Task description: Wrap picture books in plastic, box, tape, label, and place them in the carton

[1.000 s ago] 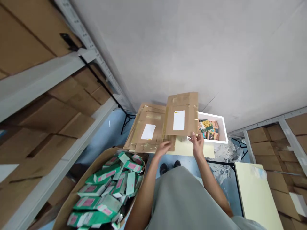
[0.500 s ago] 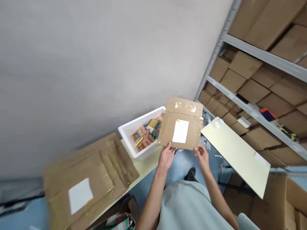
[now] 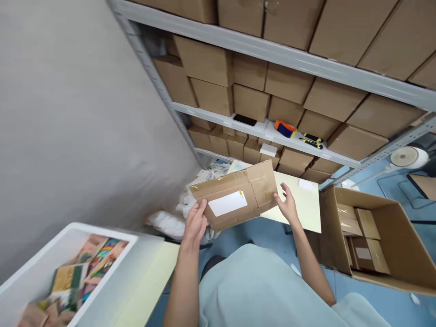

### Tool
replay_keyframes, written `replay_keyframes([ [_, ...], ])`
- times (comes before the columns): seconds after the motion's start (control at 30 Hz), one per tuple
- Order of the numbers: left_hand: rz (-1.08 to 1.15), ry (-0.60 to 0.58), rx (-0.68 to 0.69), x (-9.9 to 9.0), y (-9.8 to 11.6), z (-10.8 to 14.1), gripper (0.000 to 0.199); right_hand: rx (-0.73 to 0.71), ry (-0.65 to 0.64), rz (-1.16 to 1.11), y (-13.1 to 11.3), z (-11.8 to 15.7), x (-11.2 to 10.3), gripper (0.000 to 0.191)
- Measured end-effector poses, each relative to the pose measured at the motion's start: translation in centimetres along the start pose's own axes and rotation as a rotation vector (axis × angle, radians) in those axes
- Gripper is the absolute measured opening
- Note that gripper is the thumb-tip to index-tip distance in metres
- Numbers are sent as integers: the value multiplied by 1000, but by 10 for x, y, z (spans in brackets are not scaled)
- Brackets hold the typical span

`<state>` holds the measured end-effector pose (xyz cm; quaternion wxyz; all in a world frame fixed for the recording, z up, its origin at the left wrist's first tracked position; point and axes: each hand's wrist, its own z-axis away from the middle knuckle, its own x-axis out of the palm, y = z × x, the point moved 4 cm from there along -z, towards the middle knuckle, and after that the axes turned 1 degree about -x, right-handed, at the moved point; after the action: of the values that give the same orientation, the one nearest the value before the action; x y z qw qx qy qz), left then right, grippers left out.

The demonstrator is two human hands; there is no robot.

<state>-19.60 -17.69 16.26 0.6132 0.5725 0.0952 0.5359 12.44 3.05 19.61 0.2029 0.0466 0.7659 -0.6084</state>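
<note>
- Centrally, a flat cardboard piece (image 3: pixel 235 184) is up in front of the body, between the two hands, tilted with its right end higher than its left.
- On its near face sits a white label (image 3: pixel 225 205) with a small yellow mark at one corner, and shiny tape runs along part of its edges.
- The left hand (image 3: pixel 195 222) is closed on the cardboard's left end: the thumb presses on the face beside the label, while the other fingers are mostly hidden behind.
- The right hand (image 3: pixel 288 204) is loosely open at the cardboard's right end, fingers spread, with its thumb tip at the edge; whether that tip touches, I cannot tell.
- Beyond the cardboard, partly covered by it from this view, lies a pale yellow board (image 3: pixel 301 206) bearing a small white slip (image 3: pixel 305 184).
- At lower left, a white tub (image 3: pixel 131 261) holding colourful packs (image 3: pixel 68 281), somewhat blurred, stands on a pale table (image 3: pixel 150 281).
- Ahead is a grey rack (image 3: pixel 218 32) filled with brown boxes (image 3: pixel 250 101); one shelf also carries an orange and blue item (image 3: pixel 285 129) beside yellow and black tools (image 3: pixel 311 141).
- To the right, a big open carton (image 3: pixel 408 240) contains smaller boxes (image 3: pixel 368 225).
</note>
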Motion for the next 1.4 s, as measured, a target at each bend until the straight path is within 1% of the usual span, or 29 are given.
replay_keyframes([
  [0.07,-92,-79,-28,30,-15,-14,67,37,34,-37,24,-14,-15,72],
  [0.17,-203,-172,-22,69,-38,-34,68,89,124,-21,56,-20,-35,58],
  [0.27,-317,-244,87,101,-62,-59,63,154,207,9,84,-18,-48,46],
  [0.33,-433,-277,180,120,-79,-78,58,199,266,13,100,-14,-52,42],
  [0.4,-565,-312,248,138,-98,-95,53,241,324,32,112,-10,-52,35],
  [0.47,-668,-354,261,153,-116,-110,50,280,371,61,122,-8,-48,31],
  [0.53,-710,-412,227,165,-132,-122,49,314,404,84,130,-8,-42,33],
  [0.6,-706,-490,175,173,-144,-131,50,348,427,98,135,-11,-33,40],
  [0.7,-683,-611,70,178,-157,-138,53,391,410,95,138,-19,-18,52],
  [0.8,-694,-681,-82,176,-162,-137,59,434,348,59,132,-24,-2,62],
  [0.87,-740,-668,-132,174,-159,-135,57,475,328,47,124,-22,4,66],
  [0.9,-777,-643,-126,173,-156,-135,55,502,331,61,119,-21,6,67],
  [0.97,-883,-593,-52,176,-147,-134,54,560,343,132,110,-17,7,68],
  [1.03,-1027,-566,61,183,-138,-136,50,602,350,234,102,-15,5,66],
  [1.07,-1101,-564,112,188,-135,-137,45,612,346,282,98,-15,4,62],
  [1.13,-1218,-577,184,199,-130,-140,28,607,324,366,94,-21,-1,47],
  [1.2,-1281,-585,224,209,-125,-144,12,562,282,457,89,-33,-8,36],
  [1.23,-1297,-584,239,212,-123,-144,8,523,254,507,86,-41,-11,34],
  [1.3,-1316,-574,265,216,-118,-142,6,429,190,601,80,-57,-19,36],
  [1.4,-1336,-556,300,218,-117,-130,5,322,74,673,77,-79,-27,43],
])
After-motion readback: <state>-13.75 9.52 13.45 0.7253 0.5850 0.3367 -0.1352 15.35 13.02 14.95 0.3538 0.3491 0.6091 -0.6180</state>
